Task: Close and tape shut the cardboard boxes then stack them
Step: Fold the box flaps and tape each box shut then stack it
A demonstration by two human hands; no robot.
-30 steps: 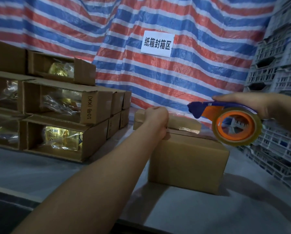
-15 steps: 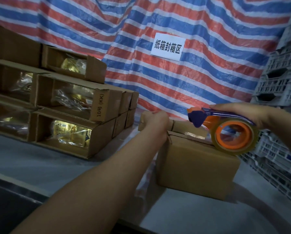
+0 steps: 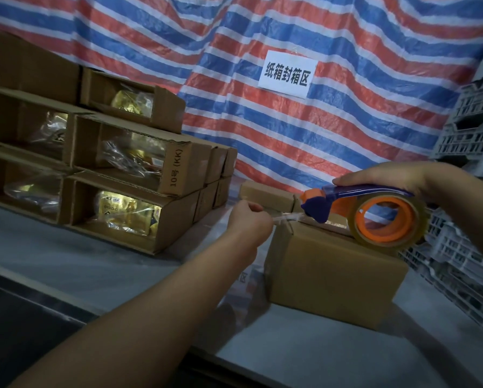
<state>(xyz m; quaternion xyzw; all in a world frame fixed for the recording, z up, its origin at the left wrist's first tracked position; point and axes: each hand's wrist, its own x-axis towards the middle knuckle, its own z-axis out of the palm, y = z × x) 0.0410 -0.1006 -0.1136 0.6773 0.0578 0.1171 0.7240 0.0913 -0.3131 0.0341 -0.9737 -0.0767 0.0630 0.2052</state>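
Note:
A closed brown cardboard box (image 3: 330, 278) stands on the grey table at centre right. My right hand (image 3: 397, 177) grips a tape dispenser (image 3: 374, 217) with a blue handle, an orange core and a clear tape roll, held just above the box top. My left hand (image 3: 248, 219) pinches the loose end of the clear tape (image 3: 286, 218) at the box's left top edge, stretched from the dispenser's blue nose. A second small box (image 3: 265, 193) sits behind it.
Several open boxes (image 3: 128, 175) holding gold packets in plastic are stacked at the left. A striped tarp with a white paper sign (image 3: 288, 74) hangs behind. Grey plastic crates (image 3: 470, 141) are piled at the right. The table's front edge (image 3: 66, 303) runs across the lower left.
My left hand has left the box's top flap and now pinches the tape end, pulled out leftward from the dispenser. The dispenser has dropped closer to the box top.

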